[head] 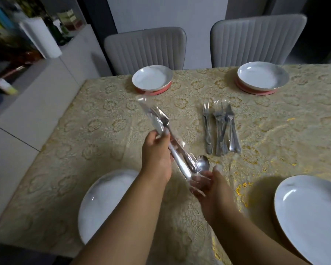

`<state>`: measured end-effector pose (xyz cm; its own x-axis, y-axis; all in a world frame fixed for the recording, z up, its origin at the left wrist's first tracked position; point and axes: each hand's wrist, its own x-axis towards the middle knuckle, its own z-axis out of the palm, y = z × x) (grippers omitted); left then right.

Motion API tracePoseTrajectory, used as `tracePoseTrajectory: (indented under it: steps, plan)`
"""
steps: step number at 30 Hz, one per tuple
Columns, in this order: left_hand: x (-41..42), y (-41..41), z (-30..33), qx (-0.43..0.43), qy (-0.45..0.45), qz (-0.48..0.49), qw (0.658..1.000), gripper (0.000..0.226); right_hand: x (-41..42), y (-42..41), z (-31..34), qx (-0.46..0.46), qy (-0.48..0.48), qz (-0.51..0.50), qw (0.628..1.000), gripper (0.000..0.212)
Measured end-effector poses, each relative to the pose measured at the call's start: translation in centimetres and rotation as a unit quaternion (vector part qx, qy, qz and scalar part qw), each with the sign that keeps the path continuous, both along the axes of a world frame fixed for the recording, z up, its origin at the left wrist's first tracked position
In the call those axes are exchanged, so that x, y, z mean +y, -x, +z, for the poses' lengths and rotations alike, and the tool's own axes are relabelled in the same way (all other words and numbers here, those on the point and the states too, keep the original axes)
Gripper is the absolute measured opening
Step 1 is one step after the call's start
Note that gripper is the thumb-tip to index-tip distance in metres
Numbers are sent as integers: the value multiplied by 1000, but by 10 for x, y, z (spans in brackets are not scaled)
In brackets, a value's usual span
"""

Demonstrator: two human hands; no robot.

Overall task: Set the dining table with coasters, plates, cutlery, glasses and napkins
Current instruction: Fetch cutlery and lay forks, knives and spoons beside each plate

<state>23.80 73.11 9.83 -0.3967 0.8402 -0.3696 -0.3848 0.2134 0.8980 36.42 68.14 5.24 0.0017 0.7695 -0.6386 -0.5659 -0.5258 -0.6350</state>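
Both hands hold a clear cutlery packet (pixel 161 131) above the table (pixel 96 131); left hand (pixel 158 152) fingers curl round its middle; right hand (pixel 210 188) fingertips pinch its lower end beside a spoon (pixel 203 165).

The left hand (pixel 158 150) grips a clear plastic sleeve of cutlery (pixel 168 138), tilted toward 11 o'clock above the tabletop (pixel 103 131). The right hand (pixel 212 190) pinches the sleeve's near end, by a spoon bowl (pixel 203 165). Loose forks and knives (pixel 221 129) lie at 1 o'clock; four plates (pixel 152 78) sit toward the corners
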Motion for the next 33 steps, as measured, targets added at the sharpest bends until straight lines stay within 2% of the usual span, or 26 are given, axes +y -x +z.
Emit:
tracePoseTrajectory:
  steps: [1, 3, 7, 10, 14, 16, 20, 23, 33]
  plan:
    - [-3, -2, 9, 39, -24, -9, 999, 17, 2, 2, 5, 93, 23, -10, 995, 37]
    - [-8, -8, 25, 86, -75, -28, 993, 24, 8, 5, 10, 163, 22, -22, 986, 29]
    - [-13, -20, 41, 132, -149, -52, 979, 7, 13, 9, 9, 175, 26, -34, 984, 24]
    - [-14, -23, 46, 172, -175, -42, 968, 5, 11, 7, 7, 160, 39, -37, 986, 24]
    - [-13, -29, 55, 222, -203, -29, 953, 33, 9, 6, 8, 157, 41, -33, 986, 21]
    - [-12, -31, 58, 222, -214, -27, 951, 40, 9, 6, 7, 157, 45, -34, 986, 23]
    - [-8, -33, 65, 172, -252, -15, 952, 27, 10, 3, 2, 152, 50, -30, 987, 23]
    - [-6, -32, 71, 171, -274, -26, 946, 11, 11, -1, 1, 137, 51, -27, 989, 20]
    - [-4, -35, 109, 143, -301, -31, 942, 16, 9, -8, -9, 134, 74, -30, 988, 18]
